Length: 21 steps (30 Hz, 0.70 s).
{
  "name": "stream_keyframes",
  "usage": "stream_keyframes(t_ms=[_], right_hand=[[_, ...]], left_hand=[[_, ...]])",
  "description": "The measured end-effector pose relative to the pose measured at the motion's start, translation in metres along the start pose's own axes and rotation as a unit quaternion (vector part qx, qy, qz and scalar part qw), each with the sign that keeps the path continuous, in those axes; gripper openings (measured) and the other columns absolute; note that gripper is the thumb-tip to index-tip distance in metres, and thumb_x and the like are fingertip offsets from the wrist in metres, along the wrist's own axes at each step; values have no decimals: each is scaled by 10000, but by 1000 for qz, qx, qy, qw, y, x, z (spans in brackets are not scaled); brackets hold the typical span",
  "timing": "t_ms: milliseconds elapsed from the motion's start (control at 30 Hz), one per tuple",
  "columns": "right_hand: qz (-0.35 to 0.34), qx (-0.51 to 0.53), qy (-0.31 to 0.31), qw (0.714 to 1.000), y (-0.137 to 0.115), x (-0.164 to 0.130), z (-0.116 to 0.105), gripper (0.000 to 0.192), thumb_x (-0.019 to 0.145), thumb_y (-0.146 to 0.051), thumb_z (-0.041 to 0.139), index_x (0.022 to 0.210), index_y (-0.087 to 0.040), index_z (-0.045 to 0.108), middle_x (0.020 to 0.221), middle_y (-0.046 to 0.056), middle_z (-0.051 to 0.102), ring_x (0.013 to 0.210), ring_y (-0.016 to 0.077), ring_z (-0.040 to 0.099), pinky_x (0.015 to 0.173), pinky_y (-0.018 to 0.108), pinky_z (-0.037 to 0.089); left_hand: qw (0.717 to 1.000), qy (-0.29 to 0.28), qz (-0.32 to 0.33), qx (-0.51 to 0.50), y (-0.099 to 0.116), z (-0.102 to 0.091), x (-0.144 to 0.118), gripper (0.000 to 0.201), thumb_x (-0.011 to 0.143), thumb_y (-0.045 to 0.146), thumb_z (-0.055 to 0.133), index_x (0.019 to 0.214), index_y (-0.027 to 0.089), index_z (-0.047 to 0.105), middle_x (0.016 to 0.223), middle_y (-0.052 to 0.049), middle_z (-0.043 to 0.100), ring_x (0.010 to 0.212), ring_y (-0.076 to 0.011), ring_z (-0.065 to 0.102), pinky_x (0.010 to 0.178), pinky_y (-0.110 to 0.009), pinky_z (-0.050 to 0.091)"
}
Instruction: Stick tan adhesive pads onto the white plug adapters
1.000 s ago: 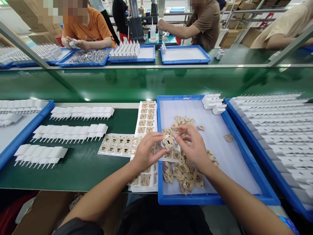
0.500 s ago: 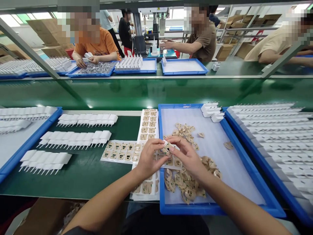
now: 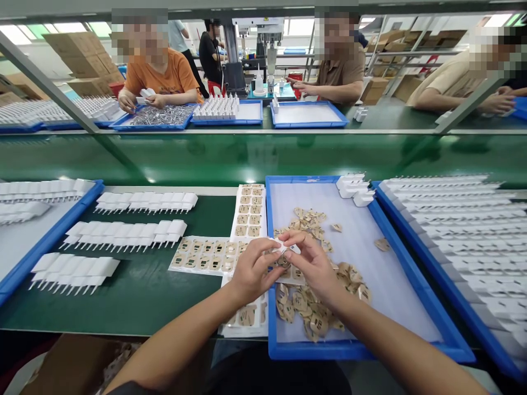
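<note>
A person's two hands meet over the near left edge of a blue tray (image 3: 411,307) on a green table (image 3: 135,296). The left hand (image 3: 251,271) and right hand (image 3: 313,264) both pinch one small white plug piece (image 3: 284,247) between thumb and fingertips, fingers narrowed around it. The piece sits between the two hands, touching both, raised just above the label sheets (image 3: 206,255).

A judgement of risk: the grip is by fingertips only, so the piece could slip and drop into the heap of peeled tan backings (image 3: 317,312) lying in the tray just below the right hand, where it would be hard to pick out. A sticker pressed on askew could crease or sit crooked.

Rows of white plugs (image 3: 132,233) lie well to the left. Co-workers sit across the green belt (image 3: 263,156).
</note>
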State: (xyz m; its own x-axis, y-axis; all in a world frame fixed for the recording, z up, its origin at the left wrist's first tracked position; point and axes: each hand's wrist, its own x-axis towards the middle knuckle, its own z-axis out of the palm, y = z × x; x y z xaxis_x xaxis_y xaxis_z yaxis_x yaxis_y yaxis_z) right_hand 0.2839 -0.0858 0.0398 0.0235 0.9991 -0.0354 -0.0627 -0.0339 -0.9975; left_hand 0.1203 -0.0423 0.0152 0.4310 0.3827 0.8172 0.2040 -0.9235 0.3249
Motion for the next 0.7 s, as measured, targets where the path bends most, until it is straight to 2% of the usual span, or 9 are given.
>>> stream_keyframes(t_ms=[133,267,400,467,533,633,667,700], right_hand=[[7,11,12,1000,3,0,-1,322,759,-412,647,872,-120,569,1097,8,570,1092,-14,561,996,107,473],[25,16,-12,999,3,1,-6,304,792,-421,610,946,-159,620,1187,6,563,1189,6,548,1028,112,473],[11,-84,-39,996,-4,2,-14,344,815,-442,580,1081,-225,610,1205,-11,572,1174,-11,552,987,105,485],[-46,-178,-22,983,-7,3,-17,292,840,-414,552,1065,-242,621,1143,-31,600,1152,-27,542,1025,120,464],[-149,-278,8,949,-11,3,-19,187,846,-333,552,977,-235,645,1078,-52,617,1156,-42,512,1092,127,413],[-312,-374,41,872,-17,1,-21,87,806,-209,593,876,-204,646,1023,-52,611,1110,-46,485,1067,112,379],[-343,-384,46,856,-19,0,-21,83,793,-185,603,865,-195,643,1009,-46,607,1087,-46,485,1041,106,381],[-354,-384,48,851,-20,0,-21,79,788,-175,604,858,-188,639,995,-40,604,1075,-47,488,1021,101,387]], left_hand=[[1000,-8,15,-3,-1,-1,0,507,748,72,708,1194,134,477,1132,-133,566,1093,-199,548,911,-370,512],[999,-3,-20,-44,-1,-2,3,472,770,100,704,1186,136,482,1111,-128,582,1081,-186,561,916,-361,502],[996,-5,-49,-79,1,-3,7,444,794,134,692,1185,148,483,1110,-123,591,1067,-182,567,898,-356,503],[995,-11,-48,-83,2,-4,7,457,791,137,696,1198,153,486,1112,-121,597,1067,-183,567,904,-359,504],[994,-22,-58,-86,2,-4,6,456,790,147,700,1198,157,497,1112,-113,606,1077,-184,569,927,-364,501],[984,-32,-144,-99,-2,-3,3,420,812,172,683,1196,173,515,1142,-99,603,1095,-169,582,911,-319,521],[979,-31,-175,-104,-4,-3,2,413,819,179,676,1200,180,517,1157,-95,597,1102,-165,585,902,-306,529],[974,-27,-197,-107,-6,-4,1,410,823,182,671,1204,186,518,1168,-93,591,1108,-163,587,900,-301,532]])
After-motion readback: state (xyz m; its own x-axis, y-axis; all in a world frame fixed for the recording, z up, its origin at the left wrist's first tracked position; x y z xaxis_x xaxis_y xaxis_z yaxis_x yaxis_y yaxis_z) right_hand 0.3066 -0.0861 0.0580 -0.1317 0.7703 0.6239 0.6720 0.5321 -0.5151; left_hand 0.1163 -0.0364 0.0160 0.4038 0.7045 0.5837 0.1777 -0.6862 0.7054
